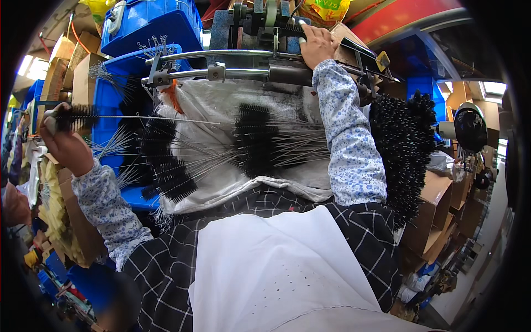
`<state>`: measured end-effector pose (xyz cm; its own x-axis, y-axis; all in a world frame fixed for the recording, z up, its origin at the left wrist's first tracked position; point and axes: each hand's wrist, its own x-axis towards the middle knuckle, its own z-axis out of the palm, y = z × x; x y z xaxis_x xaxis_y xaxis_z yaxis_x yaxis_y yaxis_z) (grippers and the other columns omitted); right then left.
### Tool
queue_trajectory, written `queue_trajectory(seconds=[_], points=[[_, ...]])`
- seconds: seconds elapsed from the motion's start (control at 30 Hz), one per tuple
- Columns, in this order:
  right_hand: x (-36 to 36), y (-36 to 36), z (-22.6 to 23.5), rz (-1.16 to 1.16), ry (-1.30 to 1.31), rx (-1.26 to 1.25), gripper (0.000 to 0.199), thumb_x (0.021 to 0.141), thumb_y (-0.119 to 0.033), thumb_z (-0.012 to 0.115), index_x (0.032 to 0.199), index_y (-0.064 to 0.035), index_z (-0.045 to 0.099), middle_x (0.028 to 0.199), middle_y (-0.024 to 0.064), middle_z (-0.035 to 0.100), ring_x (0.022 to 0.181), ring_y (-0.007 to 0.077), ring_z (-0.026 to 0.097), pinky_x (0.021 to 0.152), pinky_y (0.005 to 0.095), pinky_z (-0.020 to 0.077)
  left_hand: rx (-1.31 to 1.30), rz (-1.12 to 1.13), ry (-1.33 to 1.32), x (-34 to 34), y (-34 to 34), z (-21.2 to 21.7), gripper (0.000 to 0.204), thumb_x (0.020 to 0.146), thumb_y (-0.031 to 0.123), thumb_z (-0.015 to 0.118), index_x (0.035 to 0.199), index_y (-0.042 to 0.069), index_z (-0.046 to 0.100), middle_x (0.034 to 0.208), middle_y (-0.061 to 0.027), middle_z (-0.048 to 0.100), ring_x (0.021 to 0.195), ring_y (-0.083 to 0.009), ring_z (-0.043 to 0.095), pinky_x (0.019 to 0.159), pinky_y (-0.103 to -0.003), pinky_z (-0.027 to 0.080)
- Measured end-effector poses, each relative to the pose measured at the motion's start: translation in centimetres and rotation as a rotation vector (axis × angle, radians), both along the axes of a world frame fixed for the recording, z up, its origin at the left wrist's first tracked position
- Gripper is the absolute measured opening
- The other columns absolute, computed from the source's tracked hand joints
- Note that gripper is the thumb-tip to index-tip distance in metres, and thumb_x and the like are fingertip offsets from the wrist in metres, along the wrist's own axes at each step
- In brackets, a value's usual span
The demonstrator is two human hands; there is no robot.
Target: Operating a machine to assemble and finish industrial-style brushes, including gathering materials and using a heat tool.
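Out at the far left, my left hand is closed round the black bristle end of a wire-stemmed brush. Its thin metal stem points right across my lap. At the top, my right hand reaches onto the machine, thumb and forefinger apart, beside a dark bristly piece. Whether the fingertips touch that piece is unclear. White wraps cover some fingertips. Across the pale cloth on my lap lie a bundle of black brushes and a second bundle, their wire stems fanned out.
Two metal rails cross in front of the machine. A blue crate with wire stems stands left, below a blue bin. A big heap of black brushes is at right, near cardboard boxes. Another person's hand shows far left.
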<state>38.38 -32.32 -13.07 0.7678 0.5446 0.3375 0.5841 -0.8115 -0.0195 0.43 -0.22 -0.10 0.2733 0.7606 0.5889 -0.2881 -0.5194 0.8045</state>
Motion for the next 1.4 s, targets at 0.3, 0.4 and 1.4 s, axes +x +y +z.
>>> queue_trajectory(seconds=[0.3, 0.4, 1.4], points=[[-1.4, -1.4, 0.2, -0.081, 0.202, 0.275, 0.040, 0.074, -0.021, 0.054, 0.113, -0.0103, 0.052, 0.109, 0.0072, 0.054, 0.102, 0.0245, 0.049, 0.087, 0.0427, 0.0353, 0.576, 0.356, 0.434, -1.1, 1.0, -0.2, 0.019, 0.086, 0.009, 0.047, 0.098, -0.005, 0.053, 0.094, -0.0115, 0.055, 0.083, -0.0199, 0.057, 0.076, -0.029, 0.049], [-1.7, -0.6, -0.1, -0.098, 0.198, 0.273, 0.038, 0.074, -0.020, 0.054, 0.112, -0.0106, 0.054, 0.109, 0.0071, 0.054, 0.102, 0.0240, 0.049, 0.087, 0.0421, 0.0355, 0.232, 0.090, 0.140, -1.5, 1.0, 0.2, 0.018, 0.086, 0.006, 0.045, 0.097, -0.006, 0.052, 0.094, -0.0120, 0.054, 0.085, -0.0203, 0.057, 0.077, -0.030, 0.049], [3.9, -3.4, 2.2, -0.241, 0.204, -0.111, 0.034, 0.086, -0.036, 0.036, 0.114, -0.0233, 0.052, 0.119, 0.0054, 0.049, 0.118, 0.0289, 0.035, 0.091, 0.0488, 0.0293, -0.301, -0.068, -0.082, 4.3, -3.6, -0.6, 0.021, 0.085, 0.012, 0.048, 0.103, 0.000, 0.051, 0.100, -0.0089, 0.052, 0.084, -0.0140, 0.054, 0.071, -0.023, 0.047]])
